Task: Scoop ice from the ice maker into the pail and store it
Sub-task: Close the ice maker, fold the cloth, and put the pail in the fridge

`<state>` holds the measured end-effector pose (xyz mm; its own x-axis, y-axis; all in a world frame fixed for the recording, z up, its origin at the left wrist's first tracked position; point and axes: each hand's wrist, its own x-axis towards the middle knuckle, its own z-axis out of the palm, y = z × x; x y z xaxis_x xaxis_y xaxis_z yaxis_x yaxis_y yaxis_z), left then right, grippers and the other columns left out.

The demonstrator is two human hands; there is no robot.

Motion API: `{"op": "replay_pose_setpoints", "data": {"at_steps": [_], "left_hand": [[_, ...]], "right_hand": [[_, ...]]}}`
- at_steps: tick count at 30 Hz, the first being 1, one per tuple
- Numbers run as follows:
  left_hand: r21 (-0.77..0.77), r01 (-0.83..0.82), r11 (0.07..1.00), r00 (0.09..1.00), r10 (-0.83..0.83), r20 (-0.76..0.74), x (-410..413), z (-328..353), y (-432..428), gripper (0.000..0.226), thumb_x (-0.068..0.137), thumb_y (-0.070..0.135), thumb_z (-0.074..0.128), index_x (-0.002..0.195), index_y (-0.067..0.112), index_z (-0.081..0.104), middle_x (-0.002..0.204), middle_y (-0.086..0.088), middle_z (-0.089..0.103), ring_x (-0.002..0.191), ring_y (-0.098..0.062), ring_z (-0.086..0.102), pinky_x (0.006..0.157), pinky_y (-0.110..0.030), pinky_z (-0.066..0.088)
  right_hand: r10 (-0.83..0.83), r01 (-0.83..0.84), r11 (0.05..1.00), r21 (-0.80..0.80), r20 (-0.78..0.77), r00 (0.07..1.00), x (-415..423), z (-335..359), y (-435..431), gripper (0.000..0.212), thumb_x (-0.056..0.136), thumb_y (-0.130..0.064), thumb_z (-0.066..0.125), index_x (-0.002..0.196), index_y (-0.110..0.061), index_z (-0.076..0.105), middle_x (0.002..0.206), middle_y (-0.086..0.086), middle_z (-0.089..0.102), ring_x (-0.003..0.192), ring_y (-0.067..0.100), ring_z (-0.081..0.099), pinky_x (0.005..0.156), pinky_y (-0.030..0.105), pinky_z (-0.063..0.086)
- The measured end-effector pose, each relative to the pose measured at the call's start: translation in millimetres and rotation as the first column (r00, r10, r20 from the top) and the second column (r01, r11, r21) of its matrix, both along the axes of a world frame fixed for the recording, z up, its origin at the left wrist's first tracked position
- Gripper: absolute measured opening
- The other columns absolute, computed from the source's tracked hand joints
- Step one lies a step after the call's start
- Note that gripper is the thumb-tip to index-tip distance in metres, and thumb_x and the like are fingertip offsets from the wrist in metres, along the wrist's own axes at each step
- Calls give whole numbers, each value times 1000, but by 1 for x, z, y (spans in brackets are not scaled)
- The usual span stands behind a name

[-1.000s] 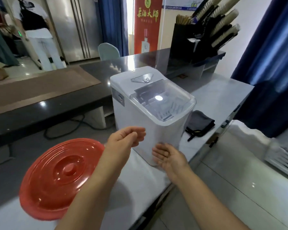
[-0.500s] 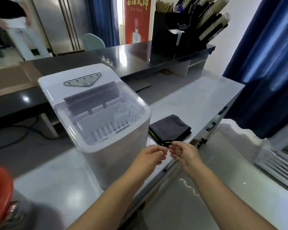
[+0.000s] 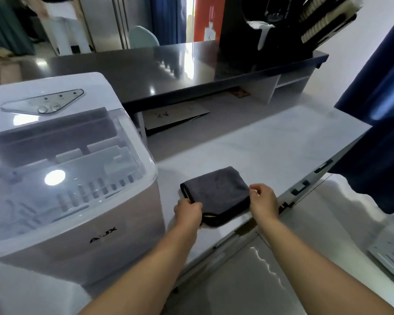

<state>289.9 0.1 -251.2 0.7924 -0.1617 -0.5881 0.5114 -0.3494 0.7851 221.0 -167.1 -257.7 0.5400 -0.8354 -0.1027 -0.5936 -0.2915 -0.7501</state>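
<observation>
Head view. Since half a second ago, my two hands have parted: they were nearly touching at the near edge of the cloth, and they now sit at its opposite ends. The view has also come closer to the counter, and the red lid at the far left has gone out of frame.

1. Left hand (image 3: 188, 210): fingers curled, pinching the near left edge of the dark grey cloth (image 3: 216, 194) beside its yellow tag.
2. Right hand (image 3: 263, 200): fingers and thumb curled, pinching the right edge of the same cloth.
3. The cloth lies folded flat on the pale counter (image 3: 259, 151), close to the near edge.
4. The ice maker (image 3: 96, 223) stands on the counter to the left of the cloth, just beside it but apart from it. Its clear lid (image 3: 62, 169) is closed, with a white slotted basket visible beneath. A silver control panel (image 3: 43, 102) sits on its far top face.
5. Beyond the counter runs a raised dark shelf (image 3: 168, 69) carrying a black holder (image 3: 237, 26) at the far right. A blue curtain (image 3: 378, 110) hangs at the right.
</observation>
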Motion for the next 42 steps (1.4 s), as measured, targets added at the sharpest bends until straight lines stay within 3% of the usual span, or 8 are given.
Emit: {"op": "replay_pose_setpoints", "data": {"at_steps": [4, 11, 17, 24, 28, 33, 37, 42], "left_hand": [[-80, -225, 971, 968, 214, -131, 8, -2, -14, 42, 89, 15, 55, 126, -3, 45, 120, -22, 55, 102, -37, 58, 84, -45, 54], [-202, -185, 962, 977, 157, -143, 10, -2, -21, 41, 86, 12, 66, 124, 5, 54, 116, -16, 62, 102, -34, 60, 88, -48, 51], [-271, -41, 962, 999, 32, -36, 4, 0, -13, 18, 83, 3, 64, 98, 12, 62, 99, -9, 68, 87, -23, 65, 66, -32, 54], [-385, -41, 922, 998, 21, -56, -23, 21, -2, 28, 92, 6, 46, 117, 19, 50, 114, -10, 63, 99, -29, 62, 69, -36, 53], [-414, -103, 905, 983, 30, -180, -44, 40, 12, 29, 98, 22, 40, 125, 17, 47, 112, -13, 64, 93, -27, 64, 55, -29, 49], [-632, -213, 745, 914, -77, -398, -78, 67, 38, 48, 88, 57, 50, 96, 15, 72, 88, -10, 75, 77, -22, 73, 55, -28, 55], [-661, -29, 750, 965, -151, -214, -99, 59, 72, 36, 89, 39, 61, 114, 13, 63, 100, -11, 73, 89, -24, 71, 73, -35, 57], [-655, 26, 755, 971, -174, -162, -119, 46, 125, 23, 93, 13, 54, 114, 4, 58, 90, -17, 73, 77, -28, 71, 60, -32, 56]], "right_hand": [[75, -81, 996, -34, -163, 984, 13, -13, -10, 42, 99, -30, 38, 135, -9, 43, 134, 11, 50, 118, 30, 51, 96, 43, 43], [137, -138, 990, 17, -289, 947, 28, -11, -9, 19, 87, -23, 58, 99, -7, 55, 98, 10, 62, 90, 29, 58, 78, 36, 49], [61, -65, 959, 275, 21, 998, 24, 4, 1, 10, 74, -5, 64, 80, -10, 57, 79, 7, 62, 69, 19, 57, 57, 28, 47], [96, -170, 967, 191, 345, 934, -10, 34, 50, 18, 72, -4, 63, 74, -21, 57, 67, -8, 62, 61, 7, 56, 47, 15, 44], [205, -274, 950, 150, 360, 910, -35, 52, 85, 20, 73, -7, 63, 72, -27, 57, 85, -24, 67, 77, 1, 64, 63, 21, 55], [353, -353, 934, -53, 295, 888, -79, 67, 129, 16, 70, -26, 56, 80, -38, 60, 102, -16, 64, 92, -1, 60, 77, 28, 54], [350, -407, 912, 52, 420, 837, -109, 81, 153, 26, 79, -46, 51, 98, -33, 64, 95, -6, 72, 92, 10, 66, 79, 33, 55], [291, -411, 896, 169, 478, 829, -116, 103, 186, 31, 101, -31, 36, 100, -17, 64, 78, 10, 72, 63, 18, 63, 56, 25, 48]]}}
